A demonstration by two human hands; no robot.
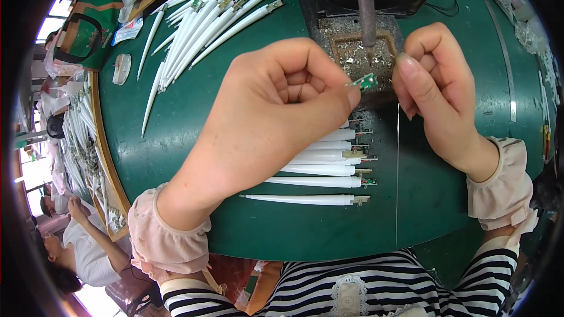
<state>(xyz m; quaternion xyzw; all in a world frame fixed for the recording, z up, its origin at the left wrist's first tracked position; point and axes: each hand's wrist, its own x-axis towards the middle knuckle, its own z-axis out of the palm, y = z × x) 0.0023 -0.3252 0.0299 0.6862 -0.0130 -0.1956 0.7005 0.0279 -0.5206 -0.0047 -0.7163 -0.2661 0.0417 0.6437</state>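
Between thumb and forefinger, my left hand (264, 111) pinches a small green circuit board (367, 81) just below the tip of a downward-pointing soldering iron (365, 12). A gap shows between board and tip. To the right of it, my right hand (437, 94) is closed in a pinch on a thin solder wire (398, 164), whose long end hangs down over the table. Under the iron sits a tray (338, 44) scattered with solder bits. Beneath my left hand lies a row of white tapered sticks (305, 199) with small boards at their right ends, partly hidden by the hand.
A pile of similar white sticks (205, 29) lies at the far left of the green table (153, 158). A steel ruler (502, 53) lies at the right. A green bag (88, 20) stands at the upper left. Another person (88, 246) sits at the lower left.
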